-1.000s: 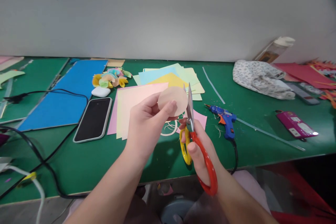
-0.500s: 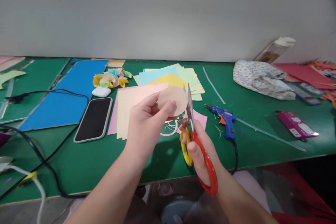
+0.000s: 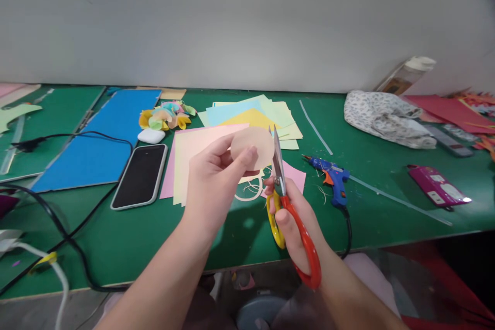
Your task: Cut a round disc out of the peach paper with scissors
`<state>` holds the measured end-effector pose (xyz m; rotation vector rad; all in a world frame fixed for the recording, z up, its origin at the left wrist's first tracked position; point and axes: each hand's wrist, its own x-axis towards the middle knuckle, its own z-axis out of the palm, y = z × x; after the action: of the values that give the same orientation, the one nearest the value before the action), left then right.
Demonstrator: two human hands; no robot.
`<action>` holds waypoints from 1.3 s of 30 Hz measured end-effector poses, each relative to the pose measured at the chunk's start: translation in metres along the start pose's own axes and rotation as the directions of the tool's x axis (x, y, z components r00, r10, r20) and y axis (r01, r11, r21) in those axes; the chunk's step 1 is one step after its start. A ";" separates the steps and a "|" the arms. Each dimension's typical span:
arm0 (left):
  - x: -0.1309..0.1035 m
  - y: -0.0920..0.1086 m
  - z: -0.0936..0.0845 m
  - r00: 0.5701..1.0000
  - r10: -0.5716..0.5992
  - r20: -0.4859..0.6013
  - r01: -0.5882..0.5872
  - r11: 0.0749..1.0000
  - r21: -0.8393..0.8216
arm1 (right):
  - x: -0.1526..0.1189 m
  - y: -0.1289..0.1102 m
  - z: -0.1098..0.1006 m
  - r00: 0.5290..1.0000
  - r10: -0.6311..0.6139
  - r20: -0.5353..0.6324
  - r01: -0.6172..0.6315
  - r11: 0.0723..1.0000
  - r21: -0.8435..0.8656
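A round, pale peach paper disc point(image 3: 260, 145) is pinched between the thumb and fingers of my left hand point(image 3: 216, 180). My right hand point(image 3: 299, 221) grips scissors point(image 3: 279, 165) with one red and one yellow handle. The blades point up and away, slightly parted, at the disc's right edge. Below the disc, thin ring-shaped paper offcuts point(image 3: 249, 193) lie on the green table point(image 3: 240, 237). Behind my left hand is a stack of pale pink and cream sheets point(image 3: 189, 149).
Yellow, blue and green sheets point(image 3: 251, 113) lie behind. On the left are a phone point(image 3: 139, 176), a blue board point(image 3: 96, 144), paper petals point(image 3: 166, 116) and black cables. A blue glue gun point(image 3: 337, 183), a purple device point(image 3: 436, 185) and patterned cloth point(image 3: 382, 116) lie right.
The disc and my left hand have shifted very slightly left relative to the scissors. Both hands keep their hold, and the camera view has moved a little.
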<state>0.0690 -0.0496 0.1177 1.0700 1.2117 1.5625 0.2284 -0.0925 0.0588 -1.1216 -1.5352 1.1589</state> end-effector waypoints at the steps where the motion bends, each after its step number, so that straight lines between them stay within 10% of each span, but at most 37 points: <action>1: 0.000 0.000 0.000 1.000 0.005 -0.004 -0.005 1.000 0.010 | 0.000 0.001 0.000 1.000 -0.001 -0.001 0.001 1.000 -0.005; 39: 0.005 0.005 -0.002 0.998 -0.004 -0.062 0.006 1.000 0.023 | -0.001 0.002 0.001 0.999 -0.028 -0.020 0.027 0.998 -0.049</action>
<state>0.0655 -0.0463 0.1232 1.0396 1.2765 1.5915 0.2281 -0.0929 0.0569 -1.1375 -1.5661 1.0934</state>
